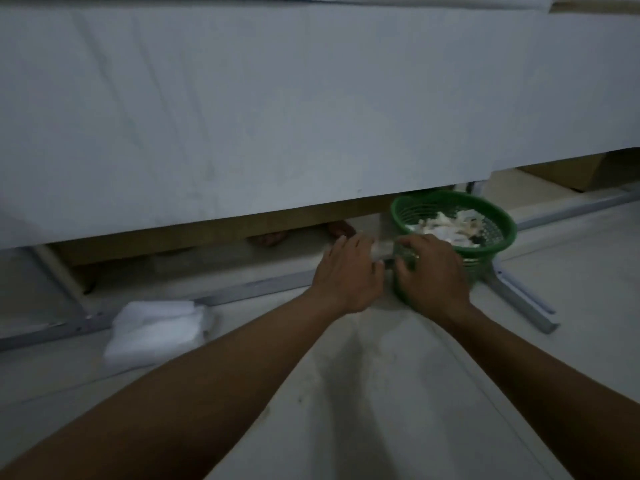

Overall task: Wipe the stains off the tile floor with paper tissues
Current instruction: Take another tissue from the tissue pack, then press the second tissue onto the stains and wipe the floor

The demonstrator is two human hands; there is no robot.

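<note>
both my hands are out at centre frame, side by side. one tissue is stretched between them: my left hand has fingers curled on its left end, my right hand pinches the right end, right in front of the one green basket. basket sits centre right, holding a heap of used tissues, too crumpled to count. one white tissue pack lies lower left on the tile floor. faint dark smudges show on the tile between my forearms. a grey cloth hangs across the upper frame, its lower edge just above the basket rim. metal frame legs splay right of the basket; open tile lower right.
</note>
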